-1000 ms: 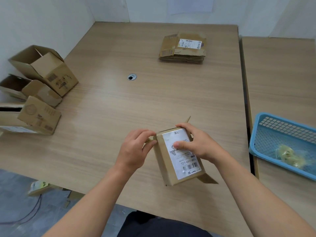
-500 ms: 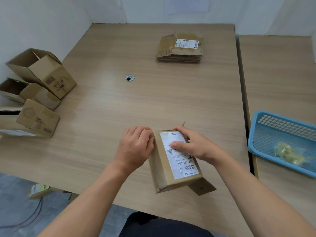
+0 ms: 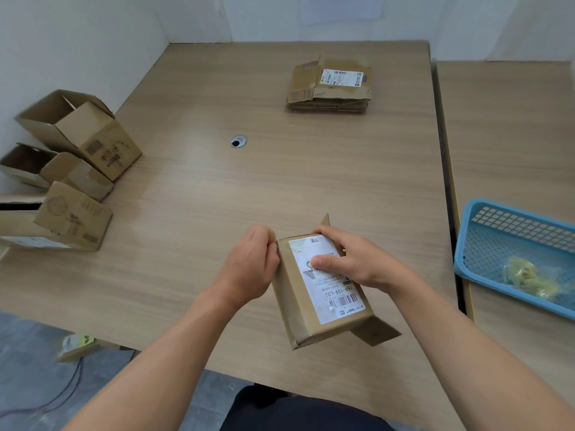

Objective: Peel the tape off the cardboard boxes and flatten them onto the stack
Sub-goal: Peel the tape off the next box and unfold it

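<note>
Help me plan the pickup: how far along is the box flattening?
Done: a stack of flattened boxes at the far side. In hand: the right hand grips a labelled box, the left hand at its edge. Remaining: three open boxes on the left.

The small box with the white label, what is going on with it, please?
A person works on the small box at the table. The right hand holds its far end, thumb on the white label. The left hand pinches its upper left edge, probably picking at tape, which I cannot make out. A stack of flattened boxes lies at the far side, and three open boxes wait at the left.
</note>
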